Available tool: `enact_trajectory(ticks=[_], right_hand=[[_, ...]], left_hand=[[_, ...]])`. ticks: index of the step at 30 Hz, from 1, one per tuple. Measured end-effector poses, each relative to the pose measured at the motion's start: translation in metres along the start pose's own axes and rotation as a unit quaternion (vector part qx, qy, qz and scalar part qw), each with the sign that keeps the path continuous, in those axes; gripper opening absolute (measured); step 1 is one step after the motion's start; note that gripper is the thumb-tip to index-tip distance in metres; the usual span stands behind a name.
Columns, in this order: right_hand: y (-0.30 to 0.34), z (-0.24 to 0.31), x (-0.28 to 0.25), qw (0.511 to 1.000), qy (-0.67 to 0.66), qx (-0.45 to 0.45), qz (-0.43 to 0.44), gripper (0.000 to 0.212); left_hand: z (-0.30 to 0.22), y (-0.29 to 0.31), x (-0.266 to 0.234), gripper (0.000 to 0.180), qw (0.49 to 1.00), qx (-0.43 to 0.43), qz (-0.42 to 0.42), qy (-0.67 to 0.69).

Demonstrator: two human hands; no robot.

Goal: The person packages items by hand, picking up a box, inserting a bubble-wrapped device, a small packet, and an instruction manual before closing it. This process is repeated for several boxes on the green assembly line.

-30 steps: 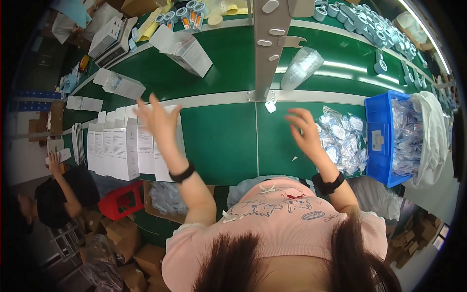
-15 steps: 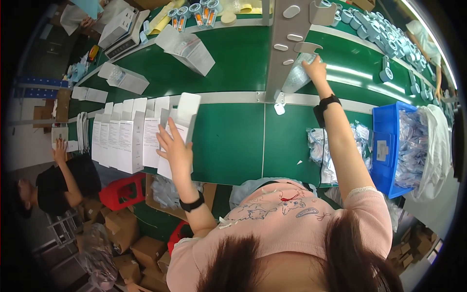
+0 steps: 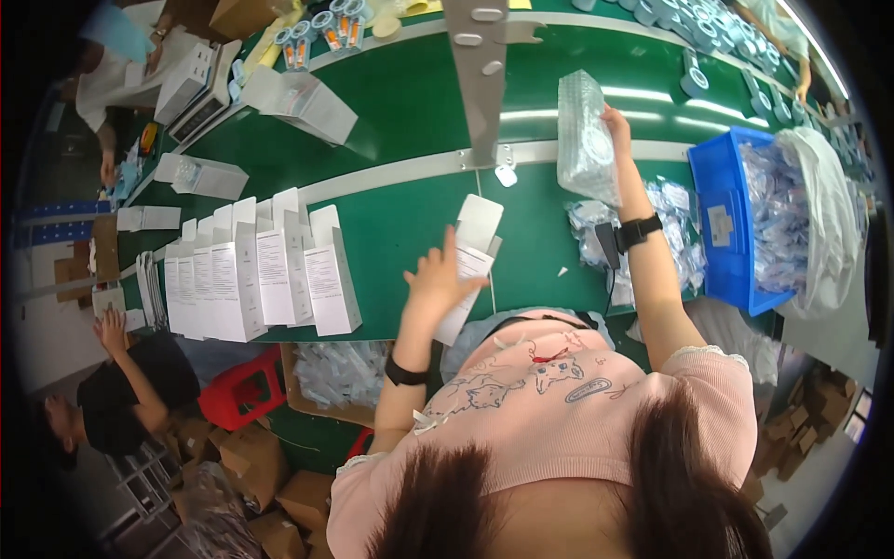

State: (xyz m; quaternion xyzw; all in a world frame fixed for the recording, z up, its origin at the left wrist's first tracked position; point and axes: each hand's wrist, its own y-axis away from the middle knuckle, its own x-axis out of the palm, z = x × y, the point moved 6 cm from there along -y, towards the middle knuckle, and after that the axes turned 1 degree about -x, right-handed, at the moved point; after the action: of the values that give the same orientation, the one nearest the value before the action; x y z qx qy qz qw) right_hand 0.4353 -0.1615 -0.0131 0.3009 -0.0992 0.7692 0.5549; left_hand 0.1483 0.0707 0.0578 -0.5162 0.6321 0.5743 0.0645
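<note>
My left hand (image 3: 436, 287) grips an upright white carton (image 3: 463, 312) in front of me, its thumb across the printed front and its other fingers spread by the left side. The carton's top flap stands up. Farther right, my right hand (image 3: 616, 140) holds up a clear, bubbly plastic package (image 3: 585, 140) by its right side, above the green table. Whatever lies inside the package is hard to make out. To the left of my left hand, several similar white cartons (image 3: 216, 289) stand in a row with raised flaps.
A blue bin (image 3: 722, 244) of bagged parts stands at right, beside loose plastic bags (image 3: 663, 219). A metal post (image 3: 477, 88) rises mid-table. Light-blue handled pieces (image 3: 694, 76) lie at the far right. Open white boxes (image 3: 312, 107) lie far left. Another person (image 3: 130, 373) sits at left.
My left hand has brought the carton rightward, away from the row. My right hand has drawn the plastic package out from behind the post, to the right and nearer. The view has shifted.
</note>
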Motion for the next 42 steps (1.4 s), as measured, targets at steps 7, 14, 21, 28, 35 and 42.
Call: enact_trajectory(ticks=[7, 14, 21, 28, 35, 42], right_hand=[[0.102, 0.044, 0.061, 0.998, -0.024, 0.026, -0.049, 0.052], [0.164, 0.108, 0.12, 0.914, 0.335, -0.227, 0.016, 0.044], [0.179, 0.118, 0.154, 0.938, -0.242, -0.247, -0.019, 0.052], [0.172, 0.094, 0.171, 0.943, -0.032, -0.329, 0.034, 0.044], [0.2, 0.107, 0.191, 0.704, 0.464, -0.459, 0.281, 0.035], [0.132, 0.105, -0.037, 0.584, 0.748, -0.264, -0.174, 0.045]], left_hand=[[0.033, -0.07, 0.037, 0.09, 0.981, 0.173, -0.022, 0.078], [-0.023, -0.014, -0.015, 0.086, 0.892, 0.247, -0.005, 0.378], [-0.086, 0.038, -0.051, 0.08, 0.856, 0.394, -0.211, 0.26], [-0.077, 0.038, -0.038, 0.074, 0.793, 0.39, -0.304, 0.354], [-0.087, 0.044, -0.04, 0.074, 0.767, 0.45, -0.343, 0.303], [-0.059, 0.03, -0.044, 0.077, 0.672, 0.433, -0.414, 0.435]])
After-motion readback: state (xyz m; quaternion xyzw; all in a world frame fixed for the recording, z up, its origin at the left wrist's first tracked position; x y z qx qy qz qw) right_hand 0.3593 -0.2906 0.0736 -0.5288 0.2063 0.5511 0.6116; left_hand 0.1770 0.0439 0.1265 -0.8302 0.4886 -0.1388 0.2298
